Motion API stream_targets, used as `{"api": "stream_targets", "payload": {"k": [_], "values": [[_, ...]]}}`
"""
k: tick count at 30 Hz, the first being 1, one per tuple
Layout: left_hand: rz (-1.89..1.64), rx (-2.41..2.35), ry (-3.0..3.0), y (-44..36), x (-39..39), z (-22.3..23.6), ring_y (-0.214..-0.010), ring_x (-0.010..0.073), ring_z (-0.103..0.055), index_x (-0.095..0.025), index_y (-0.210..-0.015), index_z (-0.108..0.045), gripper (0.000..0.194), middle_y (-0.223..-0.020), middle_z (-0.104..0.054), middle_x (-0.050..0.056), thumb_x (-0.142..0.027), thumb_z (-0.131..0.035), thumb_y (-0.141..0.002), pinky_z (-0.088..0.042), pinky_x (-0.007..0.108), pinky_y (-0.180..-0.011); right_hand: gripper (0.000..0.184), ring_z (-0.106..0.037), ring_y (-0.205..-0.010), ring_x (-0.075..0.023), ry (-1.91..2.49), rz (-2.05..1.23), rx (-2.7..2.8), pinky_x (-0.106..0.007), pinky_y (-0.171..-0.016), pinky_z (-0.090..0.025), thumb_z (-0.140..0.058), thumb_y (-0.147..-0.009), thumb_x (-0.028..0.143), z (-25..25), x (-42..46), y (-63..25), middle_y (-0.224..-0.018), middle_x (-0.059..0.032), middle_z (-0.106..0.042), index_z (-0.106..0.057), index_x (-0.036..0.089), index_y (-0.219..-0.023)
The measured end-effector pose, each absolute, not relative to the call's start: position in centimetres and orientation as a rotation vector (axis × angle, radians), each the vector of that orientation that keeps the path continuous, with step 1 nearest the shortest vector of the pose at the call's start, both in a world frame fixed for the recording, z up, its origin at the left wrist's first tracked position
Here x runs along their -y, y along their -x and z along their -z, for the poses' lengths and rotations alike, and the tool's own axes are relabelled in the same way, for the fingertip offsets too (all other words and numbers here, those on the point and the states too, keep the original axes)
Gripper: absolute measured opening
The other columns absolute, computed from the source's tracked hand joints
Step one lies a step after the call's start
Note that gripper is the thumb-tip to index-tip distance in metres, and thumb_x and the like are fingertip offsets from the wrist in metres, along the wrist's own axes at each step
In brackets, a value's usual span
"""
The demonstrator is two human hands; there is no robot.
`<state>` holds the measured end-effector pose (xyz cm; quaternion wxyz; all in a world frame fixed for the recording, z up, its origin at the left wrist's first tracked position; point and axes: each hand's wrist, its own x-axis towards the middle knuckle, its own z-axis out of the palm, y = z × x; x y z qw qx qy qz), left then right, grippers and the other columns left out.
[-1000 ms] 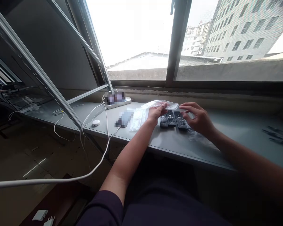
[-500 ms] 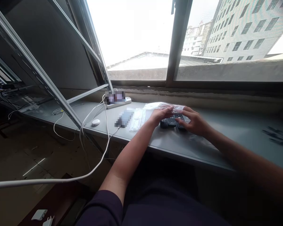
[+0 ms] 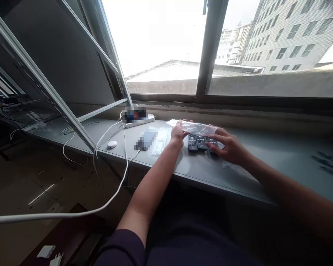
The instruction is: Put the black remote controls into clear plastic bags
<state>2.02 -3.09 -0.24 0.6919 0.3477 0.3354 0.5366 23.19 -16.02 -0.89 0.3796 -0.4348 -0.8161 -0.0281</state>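
Note:
Three black remote controls (image 3: 197,142) lie side by side on the grey ledge (image 3: 199,170) under the window. My left hand (image 3: 178,135) grips one end of a clear plastic bag (image 3: 197,128), lifted just above the remotes. At the bag's other end, my right hand (image 3: 228,146) pinches it with fingers closed; this hand hovers over the rightmost remote and hides part of it.
More clear bags (image 3: 161,139) lie left of the remotes, beside a blurred phone (image 3: 145,139) on a white cable (image 3: 111,192). A power strip (image 3: 138,119), a small white puck (image 3: 112,144) and a slanted metal frame (image 3: 72,118) stand further left. Dark items (image 3: 329,163) lie far right.
Both hands left the remotes and took hold of the clear bag. They have raised it and stretched it out between them above the remotes.

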Motion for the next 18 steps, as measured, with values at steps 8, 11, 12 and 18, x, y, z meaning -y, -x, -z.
{"api": "stream_targets", "payload": {"k": [8,11,12,18], "values": [[-1.299,-0.818,-0.753,-1.9,2.6,1.4,-0.061,0.009,-0.053,-0.018,-0.11,-0.075,0.035,-0.085,-0.067,0.003,-0.052,-0.078,-0.105,-0.034,0.019,-0.045,0.083,-0.034,-0.176,-0.0465,1.068,0.241,2.192,-0.08,-0.129,-0.047,-0.071,-0.113,0.027,0.8,18.4,-22.9,-0.189,-0.0035,-0.043,-0.036,0.051,-0.185],[-1.337,-0.787,-0.71,-1.5,2.6,1.3,-0.057,0.007,-0.043,-0.019,-0.106,-0.072,0.032,-0.08,-0.057,-0.001,-0.05,-0.079,-0.103,-0.022,0.019,-0.043,0.09,-0.029,-0.178,-0.0463,1.106,0.205,2.181,-0.077,-0.132,-0.046,-0.073,-0.112,0.027,1.0,18.8,-22.4,-0.193,-0.0032,-0.033,-0.029,0.05,-0.187],[-1.345,-0.789,-0.688,-1.3,2.7,1.2,-0.056,0.0064,-0.041,-0.019,-0.105,-0.071,0.03,-0.08,-0.056,-0.002,-0.049,-0.079,-0.104,-0.019,0.018,-0.043,0.09,-0.028,-0.178,-0.0461,1.115,0.185,2.18,-0.077,-0.133,-0.045,-0.072,-0.112,0.027,1.1,18.8,-22.1,-0.193,-0.003,-0.033,-0.028,0.049,-0.188],[-1.358,-0.855,-0.709,-0.3,2.7,0.3,-0.057,0.0061,-0.038,-0.015,-0.105,-0.077,0.031,-0.085,-0.065,0.003,-0.045,-0.069,-0.107,-0.015,0.02,-0.043,0.083,-0.027,-0.179,-0.0459,1.131,0.088,2.179,-0.078,-0.134,-0.044,-0.07,-0.114,0.024,0.8,19.4,-21.3,-0.192,-0.0038,-0.036,-0.035,0.048,-0.186]]}}
